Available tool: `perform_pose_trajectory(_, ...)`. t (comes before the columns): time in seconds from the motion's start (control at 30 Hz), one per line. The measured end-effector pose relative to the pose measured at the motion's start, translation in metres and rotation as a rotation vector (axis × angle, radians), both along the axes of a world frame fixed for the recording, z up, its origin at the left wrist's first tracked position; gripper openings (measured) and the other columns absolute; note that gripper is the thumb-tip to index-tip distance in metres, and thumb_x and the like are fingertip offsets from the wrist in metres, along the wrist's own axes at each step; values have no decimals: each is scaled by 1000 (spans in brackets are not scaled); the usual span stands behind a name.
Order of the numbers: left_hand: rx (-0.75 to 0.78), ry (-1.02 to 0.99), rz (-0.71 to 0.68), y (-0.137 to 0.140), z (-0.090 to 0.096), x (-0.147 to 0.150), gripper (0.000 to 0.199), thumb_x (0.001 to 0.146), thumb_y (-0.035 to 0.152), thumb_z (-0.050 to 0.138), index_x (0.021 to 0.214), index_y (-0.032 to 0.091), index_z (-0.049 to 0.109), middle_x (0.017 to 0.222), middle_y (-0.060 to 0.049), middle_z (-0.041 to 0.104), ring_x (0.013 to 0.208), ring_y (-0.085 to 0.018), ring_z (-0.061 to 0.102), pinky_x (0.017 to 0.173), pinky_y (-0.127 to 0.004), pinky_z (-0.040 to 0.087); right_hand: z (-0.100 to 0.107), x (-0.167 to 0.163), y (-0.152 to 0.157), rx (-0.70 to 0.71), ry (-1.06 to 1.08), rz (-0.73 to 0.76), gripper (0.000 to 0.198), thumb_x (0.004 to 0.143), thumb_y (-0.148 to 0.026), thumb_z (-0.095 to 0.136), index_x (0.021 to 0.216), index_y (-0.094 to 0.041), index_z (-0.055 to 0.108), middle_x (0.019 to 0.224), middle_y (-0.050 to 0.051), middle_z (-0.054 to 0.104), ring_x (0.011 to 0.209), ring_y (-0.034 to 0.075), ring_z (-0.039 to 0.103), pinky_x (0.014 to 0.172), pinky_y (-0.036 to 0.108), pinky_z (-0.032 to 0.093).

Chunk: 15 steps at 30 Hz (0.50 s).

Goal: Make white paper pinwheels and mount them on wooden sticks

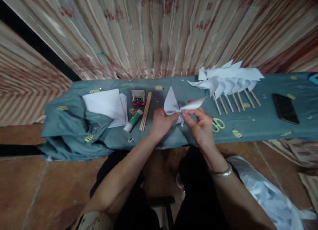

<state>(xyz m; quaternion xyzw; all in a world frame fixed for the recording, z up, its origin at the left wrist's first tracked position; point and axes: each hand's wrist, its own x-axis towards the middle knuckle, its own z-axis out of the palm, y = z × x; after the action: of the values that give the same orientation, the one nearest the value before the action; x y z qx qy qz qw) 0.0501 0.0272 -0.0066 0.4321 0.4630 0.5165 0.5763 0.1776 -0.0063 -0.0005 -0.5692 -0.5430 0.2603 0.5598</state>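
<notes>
Between my hands is a white paper pinwheel (172,102), its blades folded in toward the middle. My left hand (162,122) pinches it near the centre with thumb and fingers. From the other side my right hand (200,125) grips it too, thumb and forefinger meeting close to the centre. Both hands hold it just above the cloth-covered table. Green-handled scissors (218,124) lie right beside my right hand, their blades hidden. To the left of my left hand are several wooden sticks (146,111), a glue stick (133,120) and a small red box (138,97) of dark pins or tacks.
A stack of white paper sheets (103,102) lies at the left of the green cloth (119,140). Several finished pinwheels on sticks (228,82) overlap at the back right. A black phone (285,108) rests further right. A plastic bag (265,187) with paper scraps is on the floor.
</notes>
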Motion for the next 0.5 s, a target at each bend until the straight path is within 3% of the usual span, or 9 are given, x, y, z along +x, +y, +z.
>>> perform_pose_trajectory(0.27,22,-34,-135,2,3,-8,21,58,29,80,71,13,75,69,-2,73,62,-14,62,59,-23,47,-8,6,4,-26,124,66,5,75,-30,74,76,-25,75,96,2,71,105,23,63,107,43,38)
perform_pose_trajectory(0.5,2,-63,-102,3,1,-9,22,58,29,82,70,13,74,71,-4,74,63,-15,63,59,-24,49,-12,4,5,-54,206,56,10,72,-33,76,76,-24,73,106,3,70,111,24,61,108,45,37)
